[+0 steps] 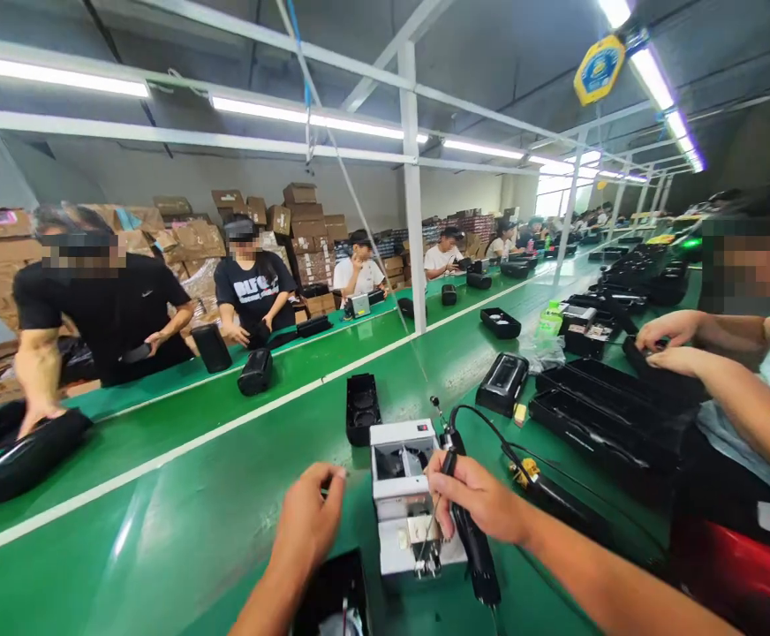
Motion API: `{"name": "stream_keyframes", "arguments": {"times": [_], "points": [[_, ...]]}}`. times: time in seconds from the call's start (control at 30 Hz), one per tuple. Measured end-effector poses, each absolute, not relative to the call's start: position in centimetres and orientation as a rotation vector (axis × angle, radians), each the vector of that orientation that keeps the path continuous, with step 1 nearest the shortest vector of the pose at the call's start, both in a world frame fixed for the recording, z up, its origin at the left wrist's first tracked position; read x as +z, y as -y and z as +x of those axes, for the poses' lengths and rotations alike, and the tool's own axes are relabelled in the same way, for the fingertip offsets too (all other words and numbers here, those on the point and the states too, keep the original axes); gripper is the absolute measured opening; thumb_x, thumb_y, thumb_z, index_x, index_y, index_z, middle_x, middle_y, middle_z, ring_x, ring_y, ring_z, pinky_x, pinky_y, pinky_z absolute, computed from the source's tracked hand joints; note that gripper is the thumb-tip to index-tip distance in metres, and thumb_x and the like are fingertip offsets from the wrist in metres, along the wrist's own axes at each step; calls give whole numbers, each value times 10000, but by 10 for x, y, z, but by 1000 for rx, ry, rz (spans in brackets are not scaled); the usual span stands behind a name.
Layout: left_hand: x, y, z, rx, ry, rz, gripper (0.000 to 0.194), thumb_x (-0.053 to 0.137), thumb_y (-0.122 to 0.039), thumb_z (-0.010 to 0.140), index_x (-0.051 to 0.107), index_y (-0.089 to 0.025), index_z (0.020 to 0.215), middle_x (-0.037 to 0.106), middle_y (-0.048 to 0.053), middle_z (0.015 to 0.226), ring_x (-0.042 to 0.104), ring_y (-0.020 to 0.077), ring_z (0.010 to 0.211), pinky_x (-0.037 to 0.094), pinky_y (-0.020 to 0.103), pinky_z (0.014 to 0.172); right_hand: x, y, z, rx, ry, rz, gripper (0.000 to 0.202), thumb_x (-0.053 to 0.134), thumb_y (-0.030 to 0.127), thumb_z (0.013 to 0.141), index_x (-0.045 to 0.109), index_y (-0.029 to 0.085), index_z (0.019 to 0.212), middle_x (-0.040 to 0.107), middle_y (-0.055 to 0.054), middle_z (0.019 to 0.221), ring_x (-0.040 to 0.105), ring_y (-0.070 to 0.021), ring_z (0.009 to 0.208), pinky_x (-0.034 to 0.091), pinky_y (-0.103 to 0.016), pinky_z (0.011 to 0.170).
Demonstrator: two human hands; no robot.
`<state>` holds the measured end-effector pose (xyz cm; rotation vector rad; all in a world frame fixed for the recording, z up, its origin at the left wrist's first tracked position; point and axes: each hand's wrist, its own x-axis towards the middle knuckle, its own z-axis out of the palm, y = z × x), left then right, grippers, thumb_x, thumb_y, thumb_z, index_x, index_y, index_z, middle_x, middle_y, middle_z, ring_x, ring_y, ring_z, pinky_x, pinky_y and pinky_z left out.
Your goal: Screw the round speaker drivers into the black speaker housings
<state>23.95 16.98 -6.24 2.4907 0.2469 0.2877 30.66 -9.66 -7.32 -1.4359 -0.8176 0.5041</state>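
Note:
My right hand (468, 496) is closed on a thin tool (449, 461) with a black upper end and a narrow metal part pointing down. It is over the right side of a white box-shaped machine (388, 505), probably a screw feeder, with an open top tray and metal parts in front. A black electric screwdriver (478, 561) lies along the machine's right side, partly behind my hand. My left hand (311, 517) is left of the machine, fingers curled and thumb near the index finger; anything pinched there is too small to see. Below it sits an open black housing (332, 587), cut off by the frame.
Behind the machine stands a black housing (363, 408) on the green conveyor (226, 477). To the right are a black speaker-like unit (502, 384), long black cases (597, 415) and a green bottle (549, 320). A co-worker's hands (680, 349) work close by. A white post (412, 221) rises ahead.

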Motion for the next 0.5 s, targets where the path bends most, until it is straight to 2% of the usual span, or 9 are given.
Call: {"name": "stream_keyframes", "arguments": {"times": [0.03,0.1,0.17,0.33,0.5], "points": [[-60,-181,259,313,-254,2552,329,561,-426,1026,684,-171,1194,713,100,1261,663,245,1196,501,518,1090,-79,95,308,496,799,-1410,507,546,712,972,467,216,902,656,12,578,603,-144,507,477,-269,595],[-59,-194,300,300,-191,2670,427,653,-399,978,618,-185,1345,572,127,1503,507,311,1425,398,597,1193,-87,91,312,476,762,-1380,557,555,770,922,455,223,889,637,17,549,583,-145,468,468,-265,559],[-61,-195,338,227,-110,2767,512,707,-377,942,580,-203,1407,482,127,1594,433,343,1485,359,633,1217,-92,86,317,452,720,-1374,603,553,827,868,438,235,869,590,41,495,546,-147,414,459,-265,511],[-63,-188,375,118,-21,2911,415,718,-358,936,637,-192,1308,565,115,1497,527,320,1391,427,613,1168,-95,80,320,388,651,-1404,637,607,850,811,468,231,868,604,28,493,551,-159,427,454,-276,522],[-56,-191,348,88,-152,2860,351,707,-380,947,662,-196,1243,644,97,1367,628,270,1245,535,526,1062,-106,91,306,378,630,-1406,506,566,736,954,518,235,908,629,5,587,573,-170,550,453,-324,634]]}}
